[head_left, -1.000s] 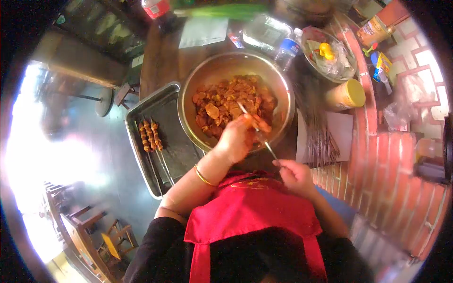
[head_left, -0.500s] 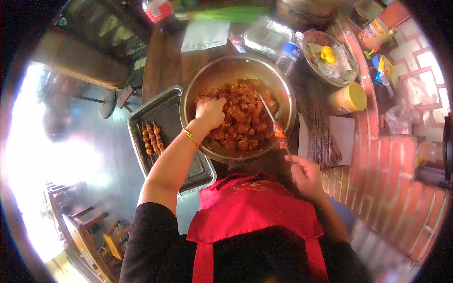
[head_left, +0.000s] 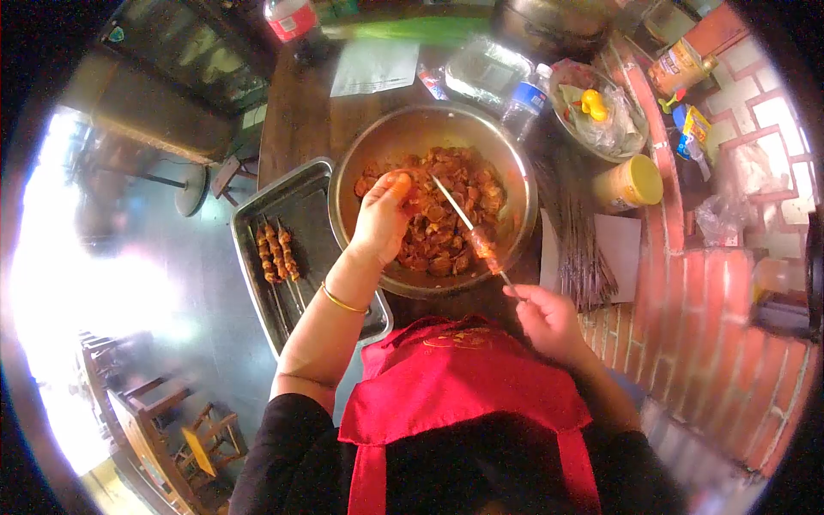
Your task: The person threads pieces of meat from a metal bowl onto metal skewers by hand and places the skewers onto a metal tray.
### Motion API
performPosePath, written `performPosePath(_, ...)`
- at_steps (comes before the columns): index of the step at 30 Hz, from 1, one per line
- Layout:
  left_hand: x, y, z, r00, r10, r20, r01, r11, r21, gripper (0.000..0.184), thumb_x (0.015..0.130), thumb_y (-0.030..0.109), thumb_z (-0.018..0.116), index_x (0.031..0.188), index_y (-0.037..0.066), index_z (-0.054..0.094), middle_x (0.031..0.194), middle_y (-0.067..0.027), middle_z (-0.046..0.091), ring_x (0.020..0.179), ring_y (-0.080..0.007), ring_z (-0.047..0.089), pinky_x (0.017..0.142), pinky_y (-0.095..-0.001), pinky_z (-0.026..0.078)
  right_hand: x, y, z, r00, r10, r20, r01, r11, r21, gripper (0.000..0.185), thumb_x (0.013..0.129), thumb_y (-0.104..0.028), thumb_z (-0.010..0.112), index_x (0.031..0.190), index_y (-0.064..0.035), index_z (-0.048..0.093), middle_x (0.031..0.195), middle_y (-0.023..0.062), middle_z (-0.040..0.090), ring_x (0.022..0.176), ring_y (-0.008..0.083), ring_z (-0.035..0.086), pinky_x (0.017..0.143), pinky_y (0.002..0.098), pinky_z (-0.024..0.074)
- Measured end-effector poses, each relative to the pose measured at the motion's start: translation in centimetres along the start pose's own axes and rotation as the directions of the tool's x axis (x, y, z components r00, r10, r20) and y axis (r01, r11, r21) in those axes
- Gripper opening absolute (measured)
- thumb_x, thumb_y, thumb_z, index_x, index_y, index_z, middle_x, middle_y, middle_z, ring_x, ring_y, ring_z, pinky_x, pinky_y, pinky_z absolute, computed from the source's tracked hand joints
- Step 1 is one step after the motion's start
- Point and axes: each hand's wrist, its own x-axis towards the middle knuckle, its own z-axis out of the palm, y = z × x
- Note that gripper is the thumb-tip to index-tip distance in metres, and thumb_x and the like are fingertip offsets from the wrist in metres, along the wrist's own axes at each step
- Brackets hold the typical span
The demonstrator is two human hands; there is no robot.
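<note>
A wide steel bowl [head_left: 353, 148] holds many red-brown pieces of marinated meat [head_left: 442, 249]. Over its left side is my left hand [head_left: 384, 215], closed with fingertips pinched around a piece of meat that the fingers partly hide. My right hand [head_left: 547, 321], closed just outside the bowl's lower right rim, grips the lower end of a skewer [head_left: 452, 201]. Some meat pieces [head_left: 483, 242] are threaded midway along that skewer, and its bare tip points up and left over the bowl, close to my left fingers.
To the left lies a metal tray [head_left: 322, 202] with 3 finished meat skewers [head_left: 276, 249]. Right of the bowl, a bundle of bare skewers [head_left: 585, 249] rests on paper. Beyond stand a water bottle [head_left: 526, 101], a yellow-lidded tub [head_left: 629, 184], a basin [head_left: 638, 146] and a brick wall [head_left: 687, 292].
My left hand has lifted out of the meat with a piece between its fingers. My right hand has shifted slightly left, bringing the skewer tip nearer to the left hand.
</note>
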Motion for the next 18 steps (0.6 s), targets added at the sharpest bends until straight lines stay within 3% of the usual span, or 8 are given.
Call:
performPosePath(2,-0.6,1.0,0.8,0.99,-0.107,0.092,0.139,0.847,-0.513,0.022,0.094,0.019,0.044,0.104,0.005,0.057,0.098,-0.0106,0.062,0.092,-0.0256,0.059,0.085,-0.0399,0.048,-0.1,-0.3,0.3,1.0,-0.001,0.006,0.001,1.0,0.002,0.024,0.085,-0.005,0.053,0.107,-0.0001,0.063,0.068,0.0016,0.057,0.058,0.0045,0.048,0.052,0.0219,0.0406)
performPosePath(5,-1.7,2.7,2.7,0.969,-0.223,0.101,0.237,0.745,-0.623,0.028,0.095,0.024,0.037,0.105,0.005,0.056,0.097,-0.0104,0.062,0.095,-0.0257,0.058,0.088,-0.0421,0.048,-0.2,0.0,0.5,0.999,-0.042,0.023,0.042,0.999,-0.002,0.025,0.085,-0.005,0.053,0.108,-0.0001,0.062,0.069,0.0025,0.059,0.058,0.0045,0.048,0.053,0.0222,0.0416)
performPosePath(9,-1.6,2.1,2.6,0.964,-0.177,0.196,0.263,0.727,-0.634,0.028,0.097,0.025,0.033,0.107,0.007,0.052,0.1,-0.0112,0.06,0.092,-0.0252,0.058,0.091,-0.045,0.047,-0.6,1.2,1.2,0.998,-0.059,0.029,0.06,0.998,-0.033,0.025,0.085,-0.006,0.053,0.108,0.0003,0.062,0.067,0.0024,0.059,0.057,0.0043,0.048,0.052,0.0223,0.0417)
performPosePath(18,-2.2,1.4,2.8,0.972,-0.209,0.109,0.23,0.731,-0.642,0.025,0.098,0.031,0.039,0.093,0.009,0.05,0.078,-0.0059,0.052,0.077,-0.0231,0.055,0.086,-0.0433,0.05,-0.9,1.3,1.8,0.997,-0.076,0.021,0.077,0.996,-0.054,0.026,0.085,-0.006,0.053,0.109,0.0004,0.062,0.065,0.0033,0.059,0.056,0.0048,0.048,0.052,0.0225,0.0417)
